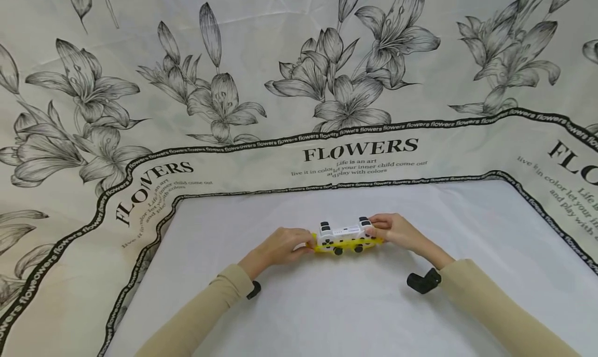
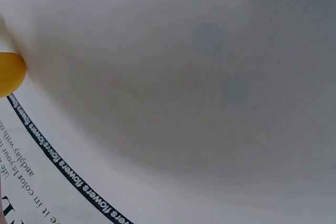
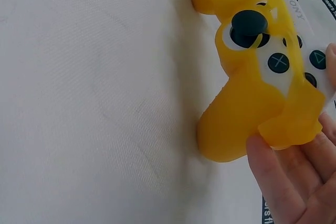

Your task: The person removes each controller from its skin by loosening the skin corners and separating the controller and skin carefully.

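Note:
A white game controller [image 1: 344,231] sits in a yellow silicone cover [image 3: 231,121], its shoulder buttons turned upward. The cover wraps the grips and surrounds both black thumbsticks [image 3: 249,23], while part of the white face with its buttons shows bare. My left hand [image 1: 284,244] pinches the yellow cover at the controller's left end. At the other end my right hand [image 1: 394,231] grips the controller and cover, thumb and fingers around a yellow flap [image 3: 291,124] in the right wrist view. Only a rounded yellow tip of the cover appears in the left wrist view.
A white cloth surface [image 1: 327,305] lies beneath the controller. Behind it rises a cloth printed with lilies and the word FLOWERS [image 1: 361,149]. Black wrist mounts [image 1: 424,281] hang beside both beige sleeves [image 1: 495,300].

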A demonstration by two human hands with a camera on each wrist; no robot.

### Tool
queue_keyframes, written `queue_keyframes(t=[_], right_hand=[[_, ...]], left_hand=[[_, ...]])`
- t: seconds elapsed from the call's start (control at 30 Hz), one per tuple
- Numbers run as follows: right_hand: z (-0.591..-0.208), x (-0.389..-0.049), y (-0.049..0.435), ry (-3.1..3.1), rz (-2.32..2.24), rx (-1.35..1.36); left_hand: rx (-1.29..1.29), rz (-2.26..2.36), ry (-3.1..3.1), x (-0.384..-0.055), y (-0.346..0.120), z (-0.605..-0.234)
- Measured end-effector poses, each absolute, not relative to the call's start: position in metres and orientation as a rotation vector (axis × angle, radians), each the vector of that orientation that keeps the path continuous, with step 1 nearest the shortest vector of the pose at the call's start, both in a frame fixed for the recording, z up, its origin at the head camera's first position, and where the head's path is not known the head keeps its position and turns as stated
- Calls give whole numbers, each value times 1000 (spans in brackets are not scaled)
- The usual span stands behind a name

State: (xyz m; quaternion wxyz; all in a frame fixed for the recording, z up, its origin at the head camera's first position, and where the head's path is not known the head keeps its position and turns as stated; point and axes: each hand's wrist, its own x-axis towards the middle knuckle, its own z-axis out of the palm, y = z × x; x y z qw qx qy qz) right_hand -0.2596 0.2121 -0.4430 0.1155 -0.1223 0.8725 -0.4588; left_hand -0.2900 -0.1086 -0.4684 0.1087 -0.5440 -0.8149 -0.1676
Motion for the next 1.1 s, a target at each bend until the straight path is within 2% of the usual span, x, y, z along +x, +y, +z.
queue_keyframes(t=[0.23,0.6,1.1], right_hand=[[-444,-262,212,2548,-1347,-348],[-448,-262,212,2522,-1384,-267],[-453,-258,211,2545,-1417,-220]], left_hand=[[-1575,-564,-2496,-292,-110,-473],[-1465,-1048,-2624,-301,-110,-478],[-1037,-1352,-2809,-302,-98,-470]])
